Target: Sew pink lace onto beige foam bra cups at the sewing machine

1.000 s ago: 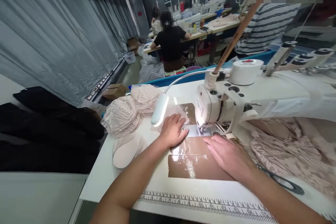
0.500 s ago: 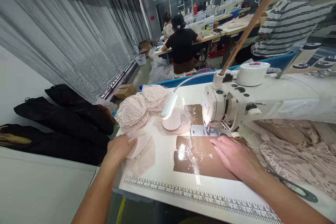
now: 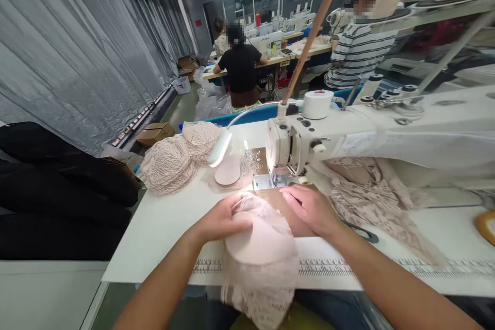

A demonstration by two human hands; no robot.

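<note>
Pale lace cup (image 3: pixel 259 242) in left grip (image 3: pixel 219 220) near sewing machine (image 3: pixel 363 131)

2 hands (image 3: pixel 222 219), 2 lace stks (image 3: pixel 168 165)

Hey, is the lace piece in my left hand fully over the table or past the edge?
Partly past: the lower end of the lace piece in the left hand shows beyond the table.

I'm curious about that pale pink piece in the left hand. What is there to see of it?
The pale pink piece has a smooth, rounded, pad-like part with thin, sheer-looking lacy fabric about it. The left hand grips its upper left side, thumb across the smooth face. It is in front of the sewing machine, hiding part of the ruler strip, and its lacy lower end extends past the table's near edge. Blur hides finer detail there.
</note>
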